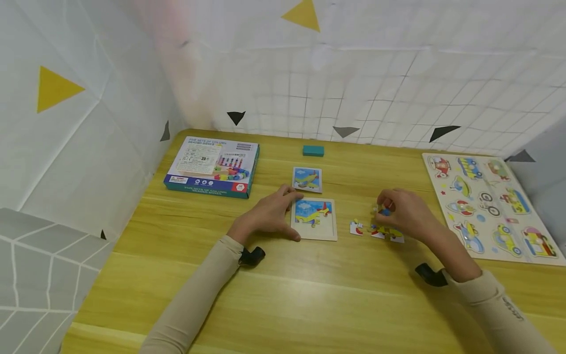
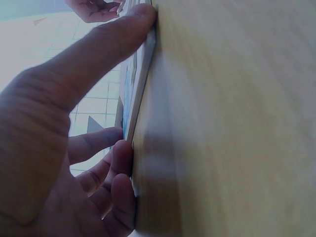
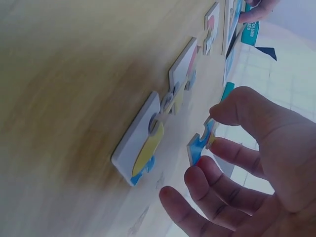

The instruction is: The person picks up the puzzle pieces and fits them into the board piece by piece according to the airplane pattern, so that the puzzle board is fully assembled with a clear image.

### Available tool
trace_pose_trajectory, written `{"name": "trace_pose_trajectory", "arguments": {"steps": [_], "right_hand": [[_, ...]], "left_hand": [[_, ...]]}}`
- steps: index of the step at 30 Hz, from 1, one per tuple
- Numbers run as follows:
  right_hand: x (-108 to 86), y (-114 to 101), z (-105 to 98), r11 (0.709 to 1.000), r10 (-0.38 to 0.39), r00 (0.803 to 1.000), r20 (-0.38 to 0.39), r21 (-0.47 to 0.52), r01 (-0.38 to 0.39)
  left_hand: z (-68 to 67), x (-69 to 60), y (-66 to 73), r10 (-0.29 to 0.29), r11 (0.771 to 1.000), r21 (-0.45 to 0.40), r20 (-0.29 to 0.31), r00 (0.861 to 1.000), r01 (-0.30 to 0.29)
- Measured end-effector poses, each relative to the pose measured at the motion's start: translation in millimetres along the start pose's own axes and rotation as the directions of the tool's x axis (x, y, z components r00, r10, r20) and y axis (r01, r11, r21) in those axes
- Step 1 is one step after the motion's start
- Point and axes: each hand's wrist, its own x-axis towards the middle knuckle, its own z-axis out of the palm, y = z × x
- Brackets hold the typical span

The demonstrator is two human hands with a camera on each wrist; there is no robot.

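Here, the right hand [image 1: 404,211] pinches a bluish jigsaw piece [image 3: 197,149]; the left hand [image 1: 275,212] grips a pale tray [image 1: 322,235] part-filled with airplane pieces [image 1: 305,207].

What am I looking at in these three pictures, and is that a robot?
No robot: these are a person's two bare hands. The wide picture comes from a camera on the person's head. The two tilted ones come from a camera on each wrist.

On the wooden table are a box of column beads, a teal block, a small airplane picture and a vehicle puzzle board.

The left hand touches the edge of a jigsaw tray with a partly made airplane. The right hand pinches one jigsaw piece, partly blue, above more loose pieces.
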Motion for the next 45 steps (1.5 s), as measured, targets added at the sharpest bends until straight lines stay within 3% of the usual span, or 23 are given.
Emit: {"name": "trace_pose_trajectory", "arguments": {"steps": [15, 23, 45], "right_hand": [[1.6, -5.3, 1.2, 1.000, -0.016, 1.000, -0.024, -0.017, 0.016], [4.6, -13.4, 5.0, 0.997, -0.068, 0.996, -0.048, -0.023, 0.067], [17.6, -44.5, 14.9, 0.986, -0.164, 0.986, -0.005, 0.008, 0.164]], "left_hand": [[1.1, 0.4, -2.0, 0.000, 1.000, -0.003, -0.005, 1.000, 0.000], [0.2, -0.3, 0.0, -0.014, 1.000, -0.007, 0.004, 1.000, 0.014], [0.4, 0.0, -0.9, -0.007, 1.000, -0.009, 0.002, 1.000, 0.007]]}}
